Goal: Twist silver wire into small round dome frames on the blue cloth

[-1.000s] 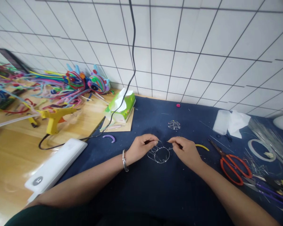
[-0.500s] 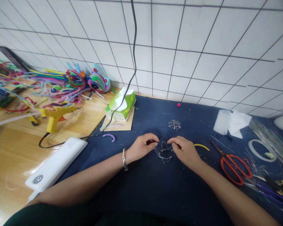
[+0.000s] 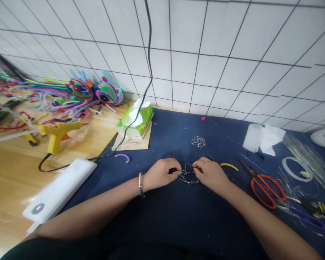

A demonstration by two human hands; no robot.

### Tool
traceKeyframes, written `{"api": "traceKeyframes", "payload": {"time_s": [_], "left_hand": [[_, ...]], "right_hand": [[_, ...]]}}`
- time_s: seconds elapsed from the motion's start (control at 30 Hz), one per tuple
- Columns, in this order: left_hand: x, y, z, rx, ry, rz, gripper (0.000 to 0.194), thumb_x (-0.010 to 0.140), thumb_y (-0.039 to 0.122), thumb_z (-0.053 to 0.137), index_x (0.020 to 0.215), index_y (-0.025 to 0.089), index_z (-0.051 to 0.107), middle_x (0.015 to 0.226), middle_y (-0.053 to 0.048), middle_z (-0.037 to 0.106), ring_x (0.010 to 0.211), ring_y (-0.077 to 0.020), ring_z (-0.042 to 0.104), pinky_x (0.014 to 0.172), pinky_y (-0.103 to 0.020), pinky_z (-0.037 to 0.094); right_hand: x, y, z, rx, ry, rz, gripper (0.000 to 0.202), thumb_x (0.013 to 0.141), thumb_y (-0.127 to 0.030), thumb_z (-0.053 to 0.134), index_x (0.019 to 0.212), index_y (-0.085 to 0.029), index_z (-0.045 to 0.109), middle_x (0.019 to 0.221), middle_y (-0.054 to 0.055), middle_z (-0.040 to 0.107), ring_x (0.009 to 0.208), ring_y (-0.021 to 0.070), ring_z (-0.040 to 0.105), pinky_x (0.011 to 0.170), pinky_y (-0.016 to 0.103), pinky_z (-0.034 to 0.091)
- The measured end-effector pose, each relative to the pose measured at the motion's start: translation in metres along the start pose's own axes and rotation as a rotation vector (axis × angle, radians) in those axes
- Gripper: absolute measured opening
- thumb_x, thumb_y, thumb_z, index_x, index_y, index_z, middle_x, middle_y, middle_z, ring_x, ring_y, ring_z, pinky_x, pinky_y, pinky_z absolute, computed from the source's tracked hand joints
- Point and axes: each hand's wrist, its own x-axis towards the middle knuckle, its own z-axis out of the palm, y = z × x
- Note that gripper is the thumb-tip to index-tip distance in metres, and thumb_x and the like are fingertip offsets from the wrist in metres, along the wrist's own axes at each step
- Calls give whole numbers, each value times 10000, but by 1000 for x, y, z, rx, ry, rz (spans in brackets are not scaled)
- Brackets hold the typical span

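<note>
Between my hands, low over the dark blue cloth, is a small wire frame point(image 3: 190, 180) of thin silvery wires with an open ring and loops. My left hand point(image 3: 162, 174), with a silver bangle at the wrist, pinches the frame's left side. The fingertips of my right hand point(image 3: 209, 172) are closed on its right side. A second, domed wire frame point(image 3: 198, 141) rests on the cloth just beyond. Pliers point(image 3: 229, 166) with a yellow handle lie partly hidden behind my right hand.
Right are orange-handled scissors point(image 3: 268, 189), purple-handled scissors point(image 3: 307, 217), a white ring point(image 3: 287, 169) and loose wires point(image 3: 311, 159). Left are a tissue pack point(image 3: 137, 121), a purple curved piece point(image 3: 124, 157), a white power bank point(image 3: 61, 191), a yellow glue gun point(image 3: 55, 137) and colourful pipe cleaners point(image 3: 51, 97).
The wire frame has tipped and sits lower between my fingers, which are now closed on both its sides. The view has shifted slightly, and more of the pliers shows behind my right hand.
</note>
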Motion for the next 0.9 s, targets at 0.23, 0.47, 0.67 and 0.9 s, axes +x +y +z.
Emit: {"api": "traceKeyframes", "payload": {"time_s": [0.23, 0.47, 0.67, 0.9], "left_hand": [[-1, 6, -1, 124, -96, 153, 95, 768, 153, 504, 742, 158, 595, 763, -29, 601, 757, -136, 532, 736, -262, 414], [-4, 10, 0, 236, -138, 162, 72, 767, 158, 514, 751, 156, 585, 786, -35, 585, 766, -146, 521, 730, -272, 405], [-7, 12, 0, 297, -161, 161, 78, 775, 207, 529, 740, 157, 577, 761, -35, 570, 766, -153, 514, 725, -276, 401], [-9, 14, 1, 296, -149, 160, 87, 780, 210, 524, 727, 154, 564, 743, -36, 555, 750, -152, 508, 718, -277, 397]], "right_hand": [[-4, 0, -9, -30, -133, -56, 115, 736, -213, 553, 831, -214, 617, 784, 18, 567, 715, 131, 552, 659, 229, 393], [-7, -2, -12, -64, -185, -57, 83, 721, -201, 564, 792, -200, 607, 774, 26, 575, 671, 132, 546, 613, 231, 388], [-9, -6, -14, -72, -183, -59, 80, 746, -237, 538, 706, -197, 594, 745, 18, 566, 625, 121, 533, 585, 235, 376], [-13, -12, -12, -169, -200, -75, 52, 712, -216, 549, 748, -188, 575, 778, 39, 558, 660, 150, 554, 572, 249, 369]]}}
